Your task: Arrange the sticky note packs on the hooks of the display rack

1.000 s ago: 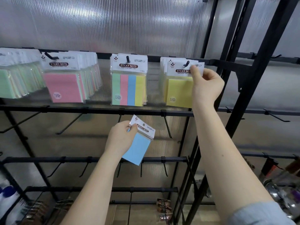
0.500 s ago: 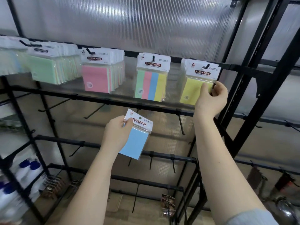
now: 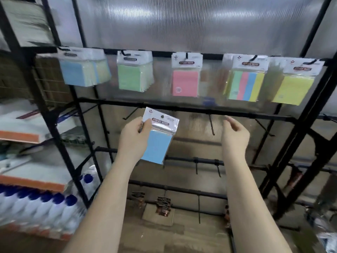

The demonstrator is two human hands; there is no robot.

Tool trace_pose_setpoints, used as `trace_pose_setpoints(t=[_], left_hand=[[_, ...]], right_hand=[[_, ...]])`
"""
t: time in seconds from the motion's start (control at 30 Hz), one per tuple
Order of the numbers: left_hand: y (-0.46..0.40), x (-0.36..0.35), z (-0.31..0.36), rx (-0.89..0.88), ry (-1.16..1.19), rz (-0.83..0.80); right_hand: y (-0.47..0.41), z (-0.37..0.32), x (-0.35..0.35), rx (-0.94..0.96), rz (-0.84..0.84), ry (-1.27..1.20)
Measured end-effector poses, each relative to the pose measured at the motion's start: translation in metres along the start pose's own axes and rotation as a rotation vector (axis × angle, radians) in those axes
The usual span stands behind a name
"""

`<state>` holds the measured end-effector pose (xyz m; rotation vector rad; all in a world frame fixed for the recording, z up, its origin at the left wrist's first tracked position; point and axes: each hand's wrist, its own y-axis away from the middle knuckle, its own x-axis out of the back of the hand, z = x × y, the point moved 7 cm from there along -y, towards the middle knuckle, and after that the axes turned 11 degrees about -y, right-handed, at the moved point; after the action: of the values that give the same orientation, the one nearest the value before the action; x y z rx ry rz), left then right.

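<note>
Pinching a blue sticky note pack [image 3: 158,141] mid-frame below the top row of hooks, the left hand [image 3: 134,141] grips its edge; the right hand [image 3: 235,136], blurred, seems loosely spread, holding nothing

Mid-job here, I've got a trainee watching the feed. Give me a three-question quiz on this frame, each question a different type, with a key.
1. True or false: the right hand grips a pack.
2. Multiple choice: the pack held by the left hand is (A) pink, (B) blue, (C) yellow.
3. Short answer: going by colour, which top-row hook suits the blue pack?

Key
1. False. The right hand is open and holds nothing.
2. B.
3. The leftmost hook, where the hanging blue packs are; the others carry the green packs, the pink pack, the striped pack and the yellow pack.
</note>
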<state>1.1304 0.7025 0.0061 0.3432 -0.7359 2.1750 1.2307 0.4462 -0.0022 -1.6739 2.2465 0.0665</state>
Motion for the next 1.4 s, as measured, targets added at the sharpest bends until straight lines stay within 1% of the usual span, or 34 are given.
trace_pose_setpoints(t=[0.1, 0.23, 0.33, 0.4, 0.6, 0.77, 0.9, 1.07, 1.23, 1.4], left_hand=[[0.003, 0.049, -0.023, 0.023, -0.011, 0.067], [-0.004, 0.098, -0.051, 0.076, 0.008, 0.153], [-0.012, 0.118, -0.07, 0.119, 0.045, 0.165], [-0.021, 0.133, -0.079, 0.129, 0.051, 0.205], [-0.061, 0.168, -0.095, 0.167, 0.103, 0.266], [-0.114, 0.196, -0.112, 0.082, 0.181, 0.386], [-0.16, 0.211, -0.116, 0.01, 0.229, 0.437], [-0.21, 0.219, -0.12, -0.028, 0.252, 0.428], [-0.243, 0.227, -0.116, -0.114, 0.251, 0.415], [-0.264, 0.226, -0.121, -0.168, 0.294, 0.385]], right_hand=[[0.042, 0.015, -0.035, -0.021, -0.173, 0.172], [0.081, 0.032, -0.072, -0.028, -0.31, 0.331], [0.103, 0.044, -0.099, -0.036, -0.395, 0.392], [0.111, 0.049, -0.118, -0.025, -0.429, 0.418], [0.113, 0.061, -0.182, 0.003, -0.505, 0.412], [0.096, 0.07, -0.244, 0.041, -0.536, 0.356], [0.079, 0.071, -0.288, 0.098, -0.542, 0.33], [0.068, 0.075, -0.33, 0.139, -0.555, 0.332], [0.071, 0.085, -0.352, 0.167, -0.565, 0.362], [0.076, 0.093, -0.364, 0.172, -0.49, 0.369]])
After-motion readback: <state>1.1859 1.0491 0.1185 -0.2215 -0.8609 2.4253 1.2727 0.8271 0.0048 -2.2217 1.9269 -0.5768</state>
